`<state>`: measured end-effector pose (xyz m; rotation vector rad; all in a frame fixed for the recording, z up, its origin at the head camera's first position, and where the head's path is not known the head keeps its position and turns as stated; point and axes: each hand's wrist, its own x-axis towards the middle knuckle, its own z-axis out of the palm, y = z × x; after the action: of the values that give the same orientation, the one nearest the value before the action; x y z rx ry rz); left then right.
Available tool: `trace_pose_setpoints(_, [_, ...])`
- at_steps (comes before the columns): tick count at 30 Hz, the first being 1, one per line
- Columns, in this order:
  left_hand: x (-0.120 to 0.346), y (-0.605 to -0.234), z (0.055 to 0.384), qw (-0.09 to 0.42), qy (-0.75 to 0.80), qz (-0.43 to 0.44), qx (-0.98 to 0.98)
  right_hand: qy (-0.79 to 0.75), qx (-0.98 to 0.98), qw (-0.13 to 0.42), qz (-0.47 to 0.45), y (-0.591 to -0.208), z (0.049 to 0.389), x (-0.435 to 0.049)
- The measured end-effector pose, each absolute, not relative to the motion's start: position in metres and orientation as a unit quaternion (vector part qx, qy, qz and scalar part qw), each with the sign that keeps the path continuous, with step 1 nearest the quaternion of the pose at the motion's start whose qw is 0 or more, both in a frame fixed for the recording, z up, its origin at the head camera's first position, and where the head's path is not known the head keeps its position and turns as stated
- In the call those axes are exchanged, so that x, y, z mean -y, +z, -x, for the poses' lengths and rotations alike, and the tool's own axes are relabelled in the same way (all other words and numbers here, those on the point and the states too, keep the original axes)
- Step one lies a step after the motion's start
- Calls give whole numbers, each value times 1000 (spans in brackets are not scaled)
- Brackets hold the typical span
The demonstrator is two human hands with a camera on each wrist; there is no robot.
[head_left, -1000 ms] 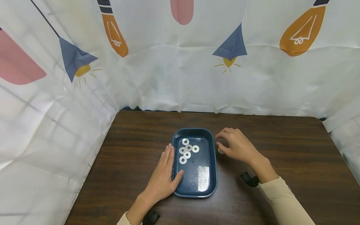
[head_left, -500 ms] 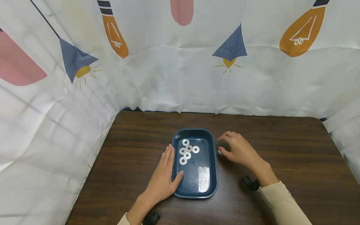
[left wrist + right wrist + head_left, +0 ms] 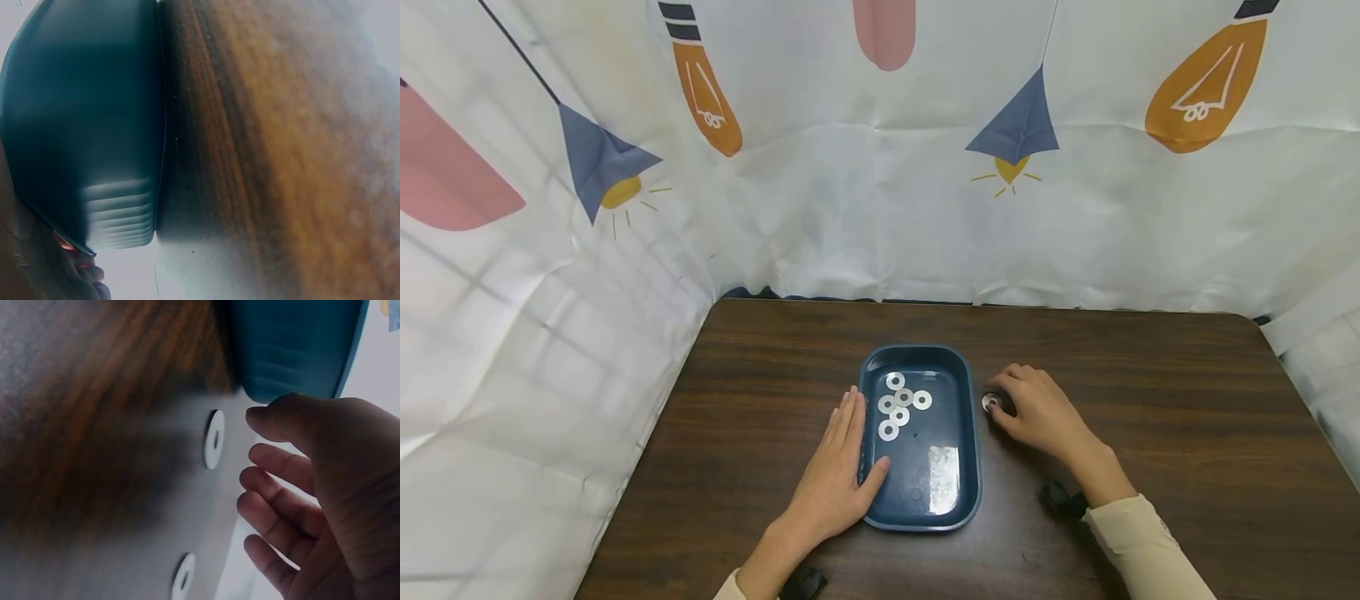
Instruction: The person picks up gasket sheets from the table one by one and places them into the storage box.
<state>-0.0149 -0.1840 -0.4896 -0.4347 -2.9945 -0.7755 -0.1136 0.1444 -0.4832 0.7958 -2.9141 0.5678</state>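
A blue tray [image 3: 917, 492] with raised walls lies on the table, and several flat metal washers [image 3: 888, 430] are in its left half, some overlapping. My left hand [image 3: 835, 475] rests along the tray's left side with straight fingers, its thumb over the rim. To the right of the tray, my right hand [image 3: 1037, 417] hovers just over the table, fingers loosely bent and holding nothing. Under its fingertips a washer [image 3: 991, 402] lies flat, partly covered by the thumb. The right wrist view shows two washers on the table, a nearer one [image 3: 214, 439] and another [image 3: 183, 578].
The dark wood-grain table [image 3: 760, 358] reaches well past the tray on both sides. A white curtain [image 3: 820, 217] printed with lamps and bulbs hangs behind it and along the left. Black wrist devices [image 3: 1063, 500] are on both wrists.
My right hand has shifted slightly toward me and to the right, uncovering more of the washer beside the tray. The left hand and the tray have stayed put.
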Motion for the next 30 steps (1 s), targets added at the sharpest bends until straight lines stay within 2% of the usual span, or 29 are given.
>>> trace_pose_setpoints(8, [184, -490, 15, 8, -247, 140, 959, 174, 956, 35, -232, -495, 111, -143])
trace_pose_setpoints(21, [183, -489, 15, 2, -247, 138, 959, 191, 964, 0, -185, -491, 110, -139])
trace_pose_setpoints(30, [184, -489, 16, -4, -252, 137, 958, 194, 966, 4, -173, -493, 108, -138])
